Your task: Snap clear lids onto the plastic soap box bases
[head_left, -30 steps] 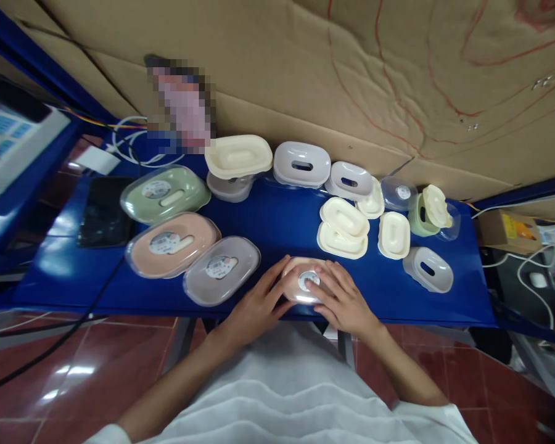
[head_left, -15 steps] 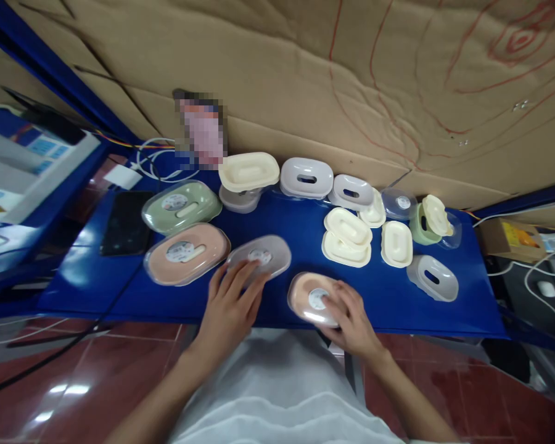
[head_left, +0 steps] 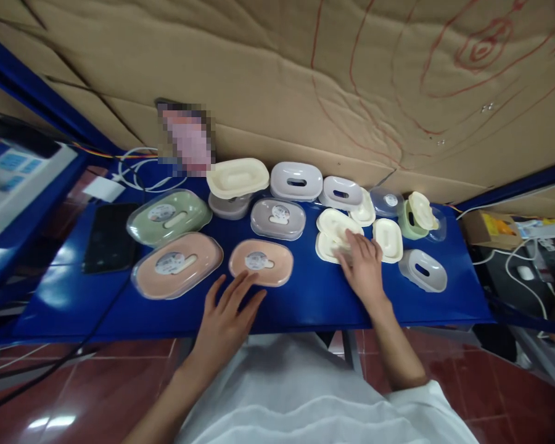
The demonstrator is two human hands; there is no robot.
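My left hand point(head_left: 226, 311) lies open on the blue table point(head_left: 305, 296), fingertips just touching the near edge of a small pink lidded box point(head_left: 261, 262). My right hand point(head_left: 363, 265) rests with spread fingers on a stack of cream trays point(head_left: 335, 231). A small grey lidded box point(head_left: 278, 218) sits behind the pink one. To the left lie a large pink lidded box point(head_left: 176, 265) and a green lidded box point(head_left: 169, 216).
Along the cardboard wall stand a cream tray on a grey base point(head_left: 237, 177), two grey lids with slots point(head_left: 296, 180), a green box point(head_left: 414, 219), another grey piece point(head_left: 422, 270) and a cream tray point(head_left: 387, 239). A black phone point(head_left: 108, 237) and white cables point(head_left: 139, 169) lie at the left.
The small pink box has moved left beside the large pink one and the grey box has moved back. My right hand left the pink box and reached to the cream trays.
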